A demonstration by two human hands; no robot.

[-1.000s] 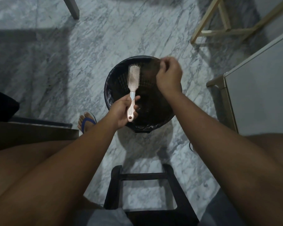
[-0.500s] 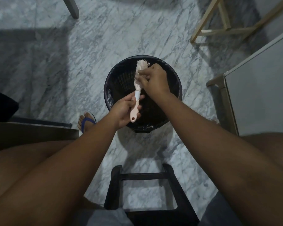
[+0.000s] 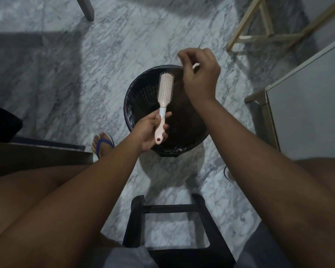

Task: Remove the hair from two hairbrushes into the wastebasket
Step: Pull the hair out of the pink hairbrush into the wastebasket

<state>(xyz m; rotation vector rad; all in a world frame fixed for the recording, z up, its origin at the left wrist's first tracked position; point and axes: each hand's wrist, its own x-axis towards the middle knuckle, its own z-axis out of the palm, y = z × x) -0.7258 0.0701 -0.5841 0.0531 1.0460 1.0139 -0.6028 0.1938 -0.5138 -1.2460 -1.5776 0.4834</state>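
A pink brush [image 3: 165, 94] is being gripped by its handle in the curled left hand [image 3: 150, 132], above the wastebasket [image 3: 132, 105]. The right hand [image 3: 200, 74] is being held beyond the bristles, fingertips [image 3: 180, 55] pinched together; any hair between them cannot be made out.

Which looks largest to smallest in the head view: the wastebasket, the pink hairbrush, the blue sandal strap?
1. wastebasket, widest by far, though hands cover part of it.
2. pink hairbrush, held over the basket by the left hand, so nearer the camera and perhaps flattered.
3. blue sandal strap, smallest.
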